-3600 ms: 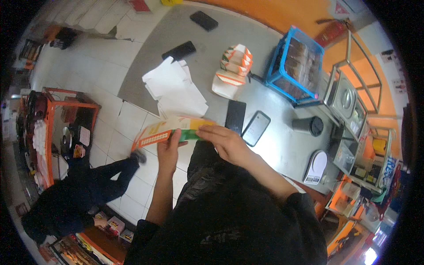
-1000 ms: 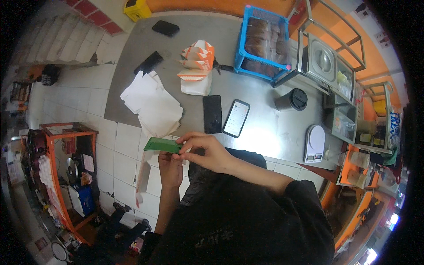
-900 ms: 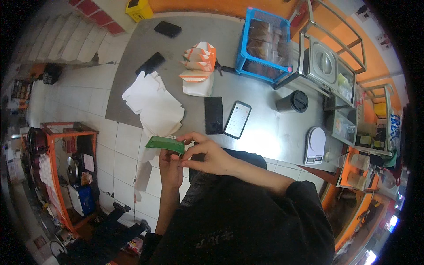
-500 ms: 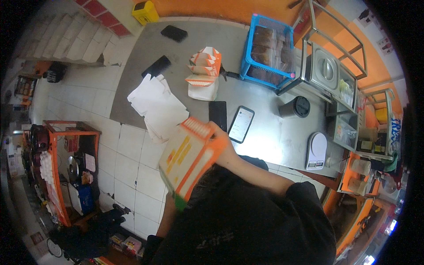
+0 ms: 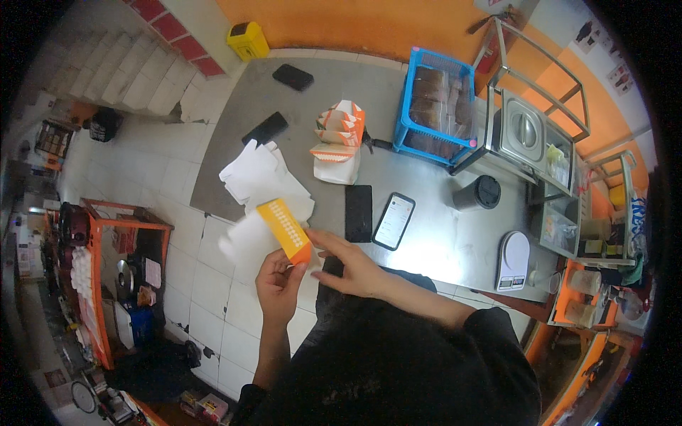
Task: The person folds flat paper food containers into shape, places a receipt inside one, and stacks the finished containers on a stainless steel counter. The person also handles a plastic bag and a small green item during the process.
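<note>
A folding paper carton with a yellow and orange printed panel (image 5: 283,226) is held over the near left edge of the table. My left hand (image 5: 278,287) pinches its orange lower corner between thumb and fingers. To the right, my right hand (image 5: 355,268) has its fingers stretched out, the fingertips at the carton's edge and the thumb apart. White flat cartons (image 5: 266,174) lie stacked just beyond. A nested set of opened orange and white cartons (image 5: 337,163) stands farther back.
Dark phones lie on the steel table (image 5: 433,220), with a lit phone (image 5: 394,221) beside one. A blue basket (image 5: 435,99) holds bagged brown items. A dark lidded cup (image 5: 477,192), a white kitchen scale (image 5: 513,259) and steel food containers (image 5: 524,124) stand on the right.
The carton has turned, its yellow side panel now facing up instead of the broad printed face. My left hand has come into view on its corner. My right hand has loosened from the carton's top.
</note>
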Demonstrator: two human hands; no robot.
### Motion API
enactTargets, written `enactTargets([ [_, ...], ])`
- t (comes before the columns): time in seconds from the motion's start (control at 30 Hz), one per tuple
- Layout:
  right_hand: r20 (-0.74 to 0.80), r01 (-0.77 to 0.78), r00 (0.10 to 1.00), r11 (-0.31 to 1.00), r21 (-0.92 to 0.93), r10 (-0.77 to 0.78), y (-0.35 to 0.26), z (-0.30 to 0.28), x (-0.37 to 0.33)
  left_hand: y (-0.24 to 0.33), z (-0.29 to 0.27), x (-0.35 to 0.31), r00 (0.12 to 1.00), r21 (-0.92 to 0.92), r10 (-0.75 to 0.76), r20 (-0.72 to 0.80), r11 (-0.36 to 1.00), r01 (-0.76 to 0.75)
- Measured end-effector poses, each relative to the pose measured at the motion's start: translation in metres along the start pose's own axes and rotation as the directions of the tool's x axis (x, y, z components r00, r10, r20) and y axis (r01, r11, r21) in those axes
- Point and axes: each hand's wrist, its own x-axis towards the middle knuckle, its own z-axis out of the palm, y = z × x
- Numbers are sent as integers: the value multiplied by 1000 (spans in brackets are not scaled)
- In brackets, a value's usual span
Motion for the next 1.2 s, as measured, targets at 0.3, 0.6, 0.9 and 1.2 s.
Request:
enactTargets([
  [0.3,-161,226,955,962,-151,-249,-16,-10,6,-2,1,0,890,630,455,13,688,-361],
  [0.6,-177,153,973,988,23,-146,-26,-16,6,-1,3,2,954,288,299,25,912,-293],
  [0.9,-123,155,981,988,15,-152,-30,-19,4,-4,5,10,984,34,172,56,984,-174],
  [1.2,-47,48,998,999,11,-48,-34,-24,3,-7,4,10,990,13,108,87,994,-110],
])
